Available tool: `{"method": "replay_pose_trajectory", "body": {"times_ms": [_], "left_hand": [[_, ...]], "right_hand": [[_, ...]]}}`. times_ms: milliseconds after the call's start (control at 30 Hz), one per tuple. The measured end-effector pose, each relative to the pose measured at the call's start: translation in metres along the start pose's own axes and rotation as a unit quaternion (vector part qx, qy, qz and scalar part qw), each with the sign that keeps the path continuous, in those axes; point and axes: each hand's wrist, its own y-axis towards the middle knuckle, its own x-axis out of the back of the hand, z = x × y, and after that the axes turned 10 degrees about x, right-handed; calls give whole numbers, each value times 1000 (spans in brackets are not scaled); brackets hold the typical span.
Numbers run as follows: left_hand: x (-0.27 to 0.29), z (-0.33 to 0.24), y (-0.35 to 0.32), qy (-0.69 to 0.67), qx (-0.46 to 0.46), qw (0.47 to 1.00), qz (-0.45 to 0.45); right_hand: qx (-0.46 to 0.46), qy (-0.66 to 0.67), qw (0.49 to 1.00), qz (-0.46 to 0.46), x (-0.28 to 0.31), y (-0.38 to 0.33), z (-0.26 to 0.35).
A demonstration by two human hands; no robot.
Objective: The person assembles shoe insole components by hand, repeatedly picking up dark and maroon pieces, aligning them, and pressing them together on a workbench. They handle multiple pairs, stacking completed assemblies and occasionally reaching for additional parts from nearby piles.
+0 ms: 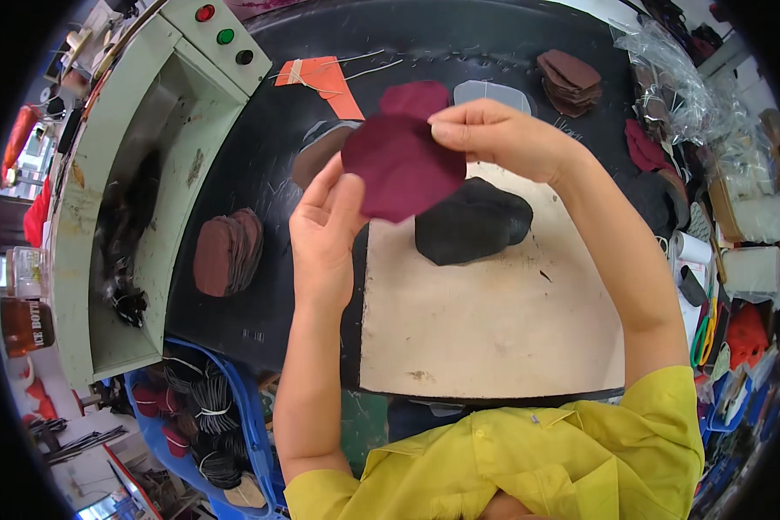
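Note:
Between my two hands a rounded maroon fabric piece (403,166) is held up over the work surface. My left hand (328,212) pinches its lower left edge between thumb and fingers. At its upper right edge, my right hand (494,137) grips it the same way. Behind it lies another maroon piece (414,99), partly hidden. Below, a black piece of material (472,224) rests on a pale board (485,329). A brown piece (319,158) shows to the left of the held fabric, partly covered by it.
A stack of brown pieces (227,253) sits at left, another brown stack (570,82) at far right. An orange piece with cords (325,82) lies at the back. A pale green machine frame (74,225) with buttons bounds the left. A blue basket (260,442) holds dark bundles.

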Motion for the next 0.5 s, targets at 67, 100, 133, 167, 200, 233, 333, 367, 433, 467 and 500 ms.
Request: {"method": "replay_pose_trajectory", "body": {"times_ms": [67, 100, 133, 167, 200, 233, 333, 367, 433, 467, 500], "left_hand": [[1, -4, -4, 53, -2, 998, 34], [0, -4, -7, 49, -5, 999, 23], [-2, -5, -11, 44, -8, 999, 12], [-3, -6, -15, 39, -11, 999, 0], [-2, -5, -18, 45, -15, 999, -8], [-3, -4, -20, 50, -19, 998, -15], [0, -3, -27, 38, -12, 999, 10], [2, -3, -29, 29, -6, 999, 25], [-1, -4, -34, -30, 22, 999, 38], [-2, -5, -36, -60, 36, 997, 44], [-3, -4, -38, -73, 45, 995, 47]], "right_hand": [[-27, 10, 1000, -10, -17, -10, 6], [-41, 47, 997, -47, -27, -14, 14], [-57, 83, 991, -84, -37, -19, 26], [-72, 119, 983, -120, -41, -21, 32], [-59, 100, 986, -116, -41, -24, 29], [-46, 79, 990, -112, -40, -27, 25], [5, -11, 996, -94, -39, -32, 12], [23, -45, 995, -86, -40, -33, 9], [37, -6, 995, -92, -43, -36, 7], [46, 6, 994, -94, -46, -38, 7], [54, 17, 994, -96, -49, -41, 7]]}}
